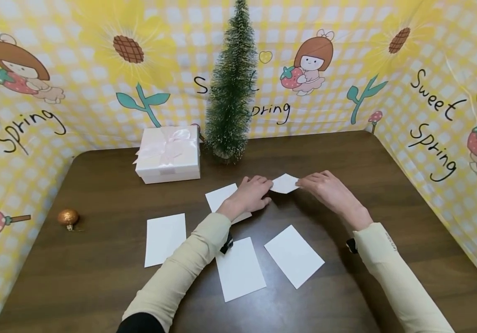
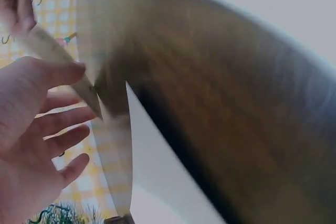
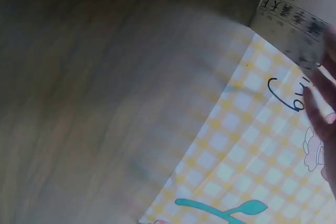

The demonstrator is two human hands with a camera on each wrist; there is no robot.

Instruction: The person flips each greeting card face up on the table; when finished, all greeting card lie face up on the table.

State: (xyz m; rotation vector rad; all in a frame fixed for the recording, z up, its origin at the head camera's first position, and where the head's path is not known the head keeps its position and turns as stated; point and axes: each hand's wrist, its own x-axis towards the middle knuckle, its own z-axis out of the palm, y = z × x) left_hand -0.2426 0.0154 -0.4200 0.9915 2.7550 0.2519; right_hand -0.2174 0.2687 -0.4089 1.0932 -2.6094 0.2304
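A small white card (image 1: 285, 183) is held just above a dark brown table (image 1: 346, 152), behind the middle of the tabletop, with one hand on each end; the left hand (image 1: 251, 194) pinches its left edge, fingers curled in toward the thumb, and in the left wrist view the card (image 2: 52, 51) runs edge-on between thumb and fingertips while the lower fingers fan loosely apart; the right hand (image 1: 325, 185) takes the right edge with its fingertips, fingers reaching forward and close together, though the exact pinch is partly hidden from above; the right wrist view shows small print on the card's face (image 3: 291, 19) and a blurred fingertip beside it.

Judging by the grip, the step in hand is lifting or turning this one card between both hands; the next move would call for keeping a light hold on both edges so the card does not bend or slip.

Four more white cards lie flat on the table nearer the person; one (image 1: 220, 196) sits partly beneath the left wrist, one (image 1: 165, 238) to the left, one (image 1: 240, 268) in the middle and one (image 1: 294, 255) to the right; further back stand a white gift box with a pale pink ribbon (image 1: 168, 155) and a small frosted Christmas tree (image 1: 231, 88); a gold bauble (image 1: 68, 217) rests near the left edge; a yellow checked cloth with cartoon girls and the words Sweet Spring (image 1: 434, 125) walls in the table.
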